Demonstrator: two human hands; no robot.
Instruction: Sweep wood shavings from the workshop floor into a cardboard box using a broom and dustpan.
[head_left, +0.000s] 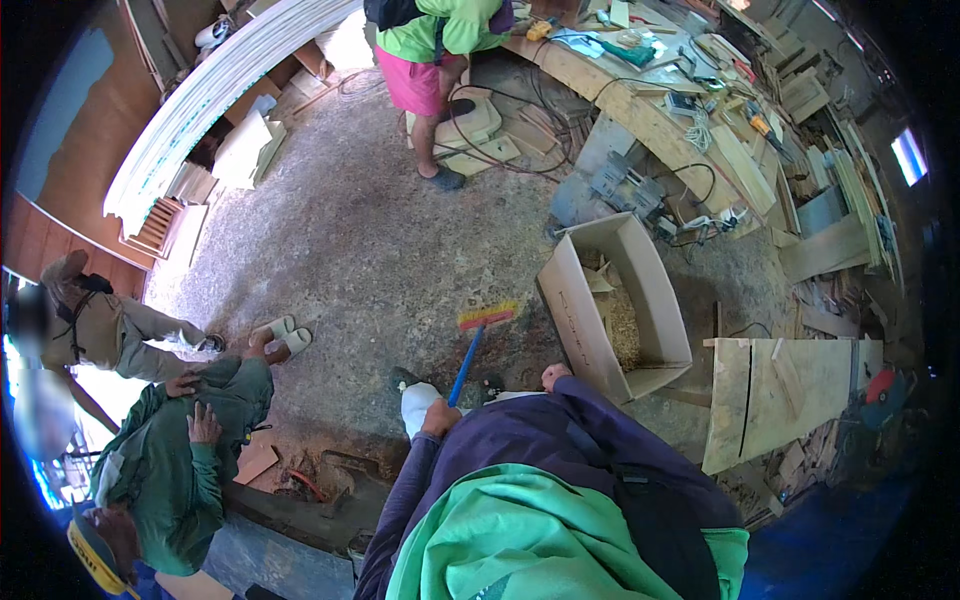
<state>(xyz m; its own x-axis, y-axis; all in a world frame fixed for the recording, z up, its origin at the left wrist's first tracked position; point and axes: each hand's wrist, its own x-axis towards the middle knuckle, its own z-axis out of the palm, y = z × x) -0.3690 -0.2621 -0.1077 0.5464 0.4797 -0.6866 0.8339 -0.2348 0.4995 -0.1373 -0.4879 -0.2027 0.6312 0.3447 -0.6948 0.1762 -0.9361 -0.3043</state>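
Observation:
My left hand [438, 418] is wrapped round the blue handle of a broom [467, 365]. The broom's head [486, 316], with red and yellow bristles, rests on the floor ahead of me. My right hand [555, 376] is curled into a fist in front of my body, with nothing seen sticking out of it. Close to its right stands a tall open cardboard box [660, 325]. Wood shavings [622, 330] and a few thin scraps lie inside the box.
A person in green [170, 440] sits at left, another [110, 330] beyond. A third, in pink shorts [410, 75], stands at the far workbench [650, 110]. A grey machine [625, 185] sits behind the box; a plywood-topped stand [735, 400] is at right. Cables [540, 130] trail across the floor.

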